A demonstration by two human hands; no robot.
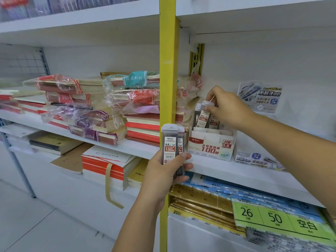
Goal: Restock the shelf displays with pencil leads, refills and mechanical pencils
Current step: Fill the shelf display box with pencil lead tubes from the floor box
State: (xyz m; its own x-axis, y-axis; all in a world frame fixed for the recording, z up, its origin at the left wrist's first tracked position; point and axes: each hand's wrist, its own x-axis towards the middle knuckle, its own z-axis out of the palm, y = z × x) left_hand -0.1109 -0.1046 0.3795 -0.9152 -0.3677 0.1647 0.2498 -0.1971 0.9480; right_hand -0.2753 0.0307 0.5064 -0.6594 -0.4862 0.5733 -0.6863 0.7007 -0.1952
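Note:
A white and red display box (211,147) marked HB 0.5 and 100 stands on the right shelf (227,171), with a few pencil lead tubes upright in it. My right hand (225,106) pinches the white cap of one lead tube (203,115) above the back of the box, tilted slightly. My left hand (169,171) is in front of the yellow post, holding a small bunch of the same dark lead tubes (169,142) upright, labels facing me.
A yellow upright post (168,70) splits the shelving. Wrapped notebook stacks (101,110) fill the left shelf. A second display box with a backing card (258,157) stands right of the lead box. Paper pads and green price cards (272,218) lie on the lower shelf.

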